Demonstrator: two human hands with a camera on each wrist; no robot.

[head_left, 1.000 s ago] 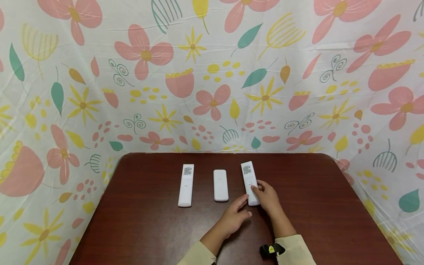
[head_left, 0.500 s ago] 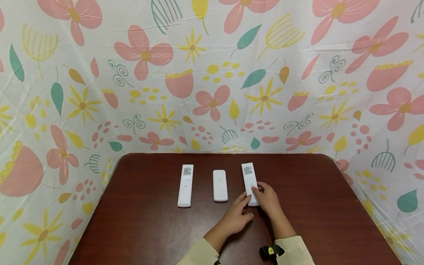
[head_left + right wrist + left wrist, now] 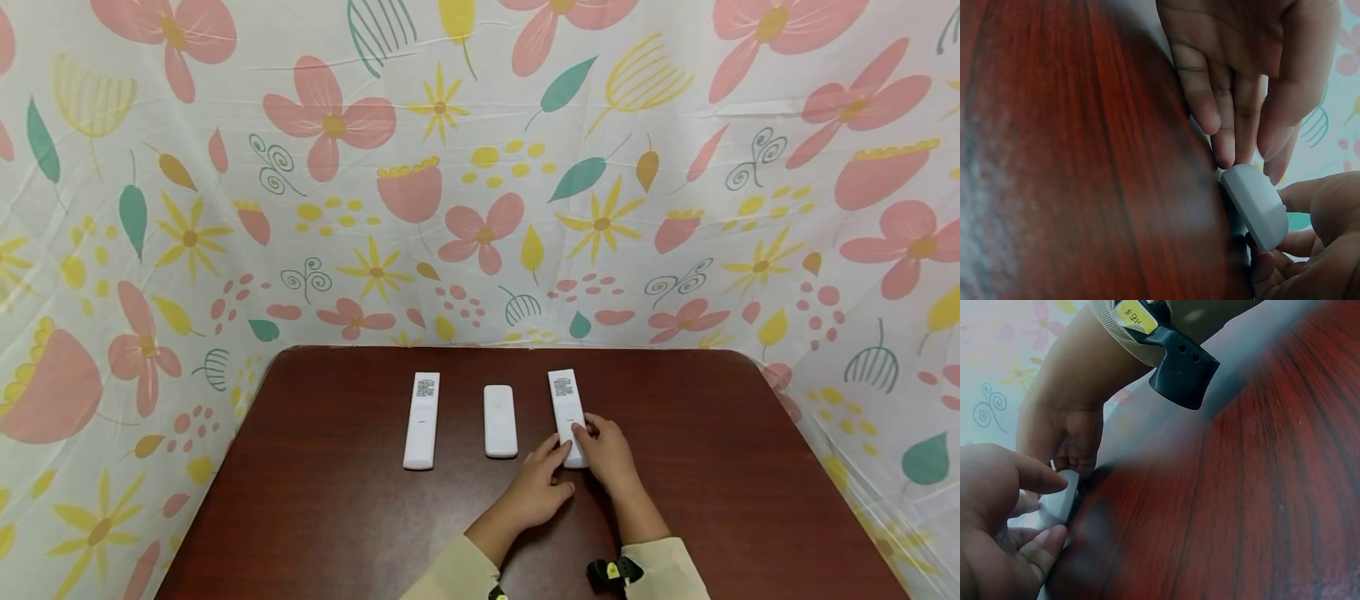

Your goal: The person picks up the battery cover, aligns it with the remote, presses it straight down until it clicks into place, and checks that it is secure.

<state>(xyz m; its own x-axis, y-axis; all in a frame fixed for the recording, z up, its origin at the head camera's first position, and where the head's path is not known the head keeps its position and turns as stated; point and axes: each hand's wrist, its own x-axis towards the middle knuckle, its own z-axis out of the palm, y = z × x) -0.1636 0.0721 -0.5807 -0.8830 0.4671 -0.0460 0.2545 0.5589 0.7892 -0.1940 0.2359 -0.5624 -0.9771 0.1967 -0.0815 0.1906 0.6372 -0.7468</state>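
Note:
A long white remote control lies at the right of a row of white remotes, its coded label at the far end. My right hand grips its near right side, thumb on top and fingers at the edge. On the opposite side, my left hand touches the near end with its fingertips, the fingers fairly straight. Both hands meet the grey-looking near end of this remote in the right wrist view, where it seems slightly tilted. In the left wrist view, the hands partly cover the remote.
A shorter white remote lies in the middle, and another long white one with a coded label lies to its left. All are on a dark red-brown table. Behind the table hangs a flowered cloth.
My left hand has moved slightly forward and right, bringing its fingertips against the remote. The right-hand remote has straightened slightly. My right hand stays on it.

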